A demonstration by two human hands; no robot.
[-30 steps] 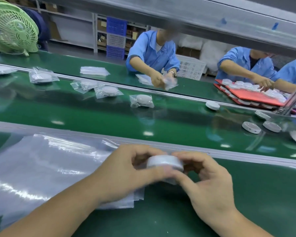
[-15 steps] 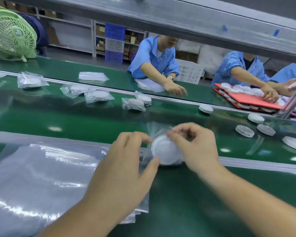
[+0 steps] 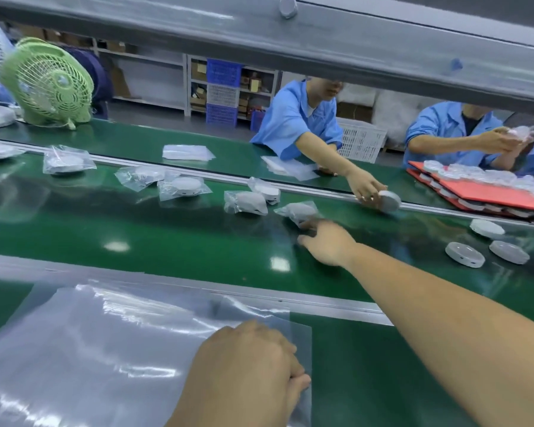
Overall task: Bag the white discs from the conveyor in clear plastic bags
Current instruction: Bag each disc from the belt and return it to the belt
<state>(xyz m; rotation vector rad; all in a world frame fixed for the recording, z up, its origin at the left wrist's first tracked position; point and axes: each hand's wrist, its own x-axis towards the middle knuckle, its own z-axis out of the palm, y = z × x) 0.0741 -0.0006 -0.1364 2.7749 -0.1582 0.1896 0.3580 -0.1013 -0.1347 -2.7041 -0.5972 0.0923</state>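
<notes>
Right grip (image 3: 330, 245) spread near seven bagged discs (image 3: 184, 186), left grip (image 3: 250, 365) seemingly pinching bag stack (image 3: 90, 349).

My left hand (image 3: 247, 365) and right hand (image 3: 330, 245) are both bare; each forearm runs uncovered to the edge of my view.

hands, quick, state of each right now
left hand: on the stack of clear bags, fingers curled at its edge; grip cannot be told
right hand: open, holding nothing, beside a bagged disc
</notes>
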